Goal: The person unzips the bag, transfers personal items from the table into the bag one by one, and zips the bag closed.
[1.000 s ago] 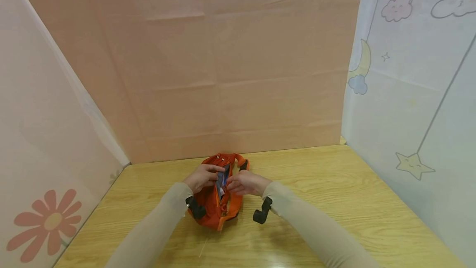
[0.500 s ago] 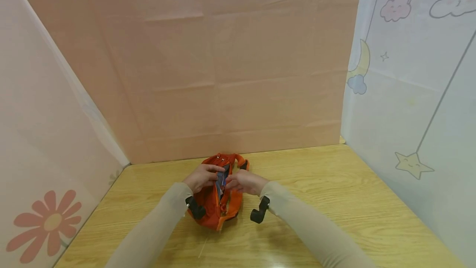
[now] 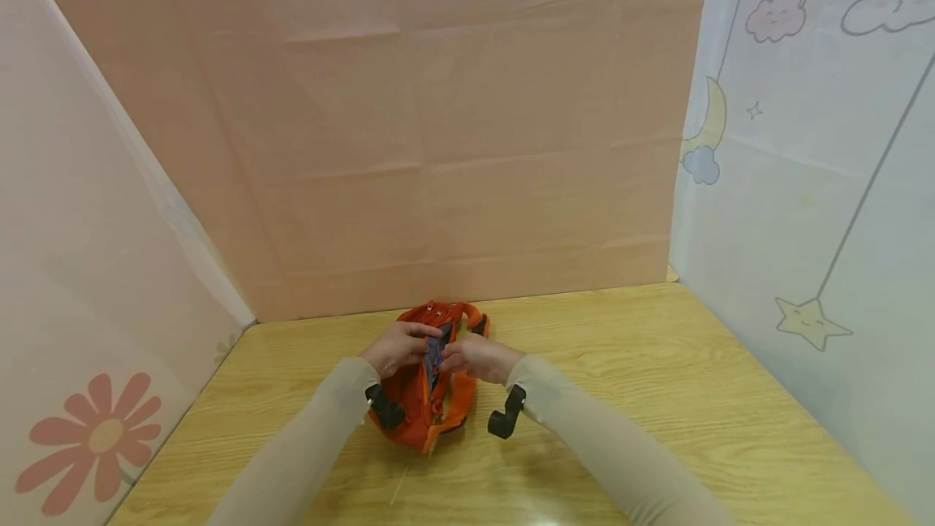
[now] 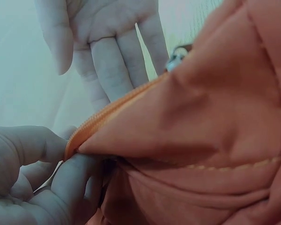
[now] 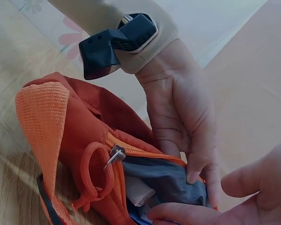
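A red-orange waist bag lies on the table with its zip undone, showing grey lining. My left hand pinches the orange zip edge between thumb and fingers, spreading the mouth. From the other side my right hand reaches in; its fingers look straight in the left wrist view, and their tips go out of sight behind the edge. Inside the bag, the right wrist view shows a whitish item and something blue beside the right fingers. A metal zip slider with an orange cord loop sits at one end.
The wood-grain table meets a plain peach cloth behind the bag. Printed white cloths stand at the left and right. An orange webbing strap hangs along the bag's side.
My right hand has moved slightly left, deeper into the bag's opening. The whitish item seen there earlier is now hidden in the head view. My left hand keeps its hold.
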